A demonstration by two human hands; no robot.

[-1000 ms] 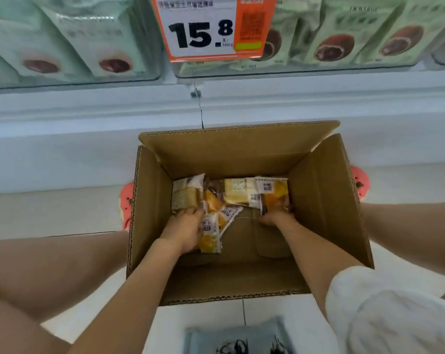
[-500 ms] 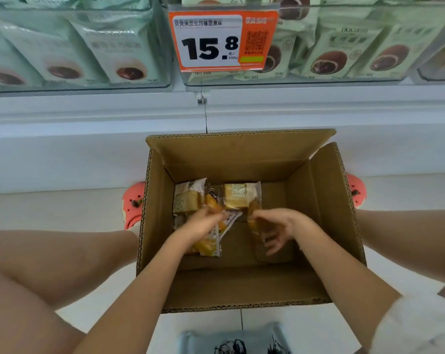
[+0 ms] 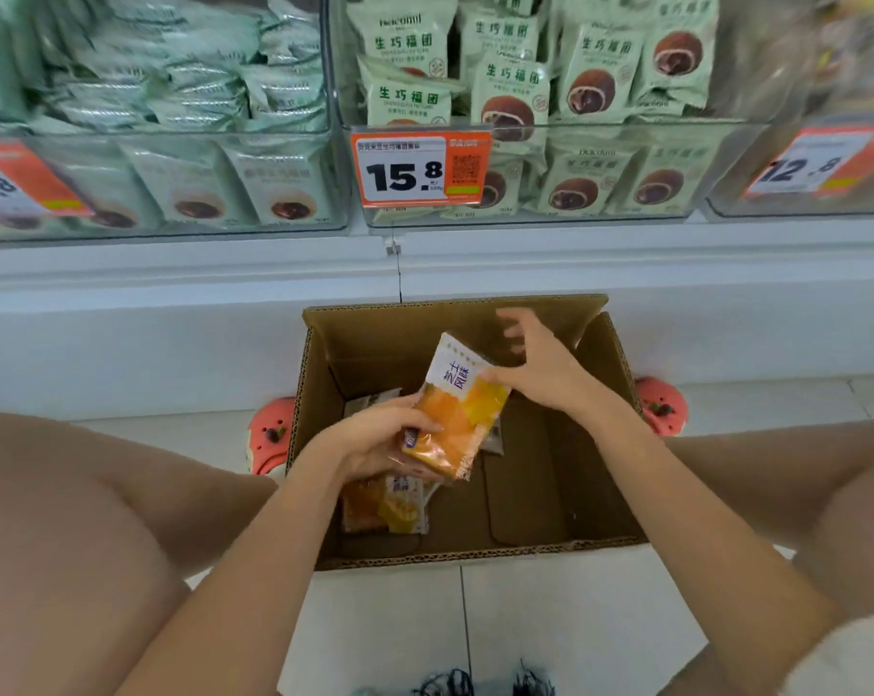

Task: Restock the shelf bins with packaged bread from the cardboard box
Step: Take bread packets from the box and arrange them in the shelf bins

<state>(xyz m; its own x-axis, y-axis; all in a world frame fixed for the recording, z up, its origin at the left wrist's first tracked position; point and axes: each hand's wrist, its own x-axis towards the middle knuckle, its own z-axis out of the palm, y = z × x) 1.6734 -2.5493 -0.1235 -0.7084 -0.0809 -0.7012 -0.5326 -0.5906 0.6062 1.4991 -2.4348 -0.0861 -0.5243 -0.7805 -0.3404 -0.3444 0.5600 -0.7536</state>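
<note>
Since half a second ago both hands have come up out of the cardboard box (image 3: pixel 610 444), and the view has tipped upward to take in more of the shelf. The left hand (image 3: pixel 374 444), centre of the frame, now grips a stack of bread packets (image 3: pixel 457 419), fingers curled round its lower end; the top one is orange and yellow with a white end pointing toward the upper right. The right hand (image 3: pixel 545 369), just right of centre, has its thumb side against the packet's upper edge while its fingers are spread and loose above the box, closed on nothing. More packets (image 3: pixel 389 509) lie on the box floor at lower left, and another seems to lie under the held stack, though it is mostly hidden. Across the top of the frame, clear shelf bins (image 3: pixel 575 213) hold green packets, with an orange price tag (image 3: pixel 419 168) reading 15.8.
</note>
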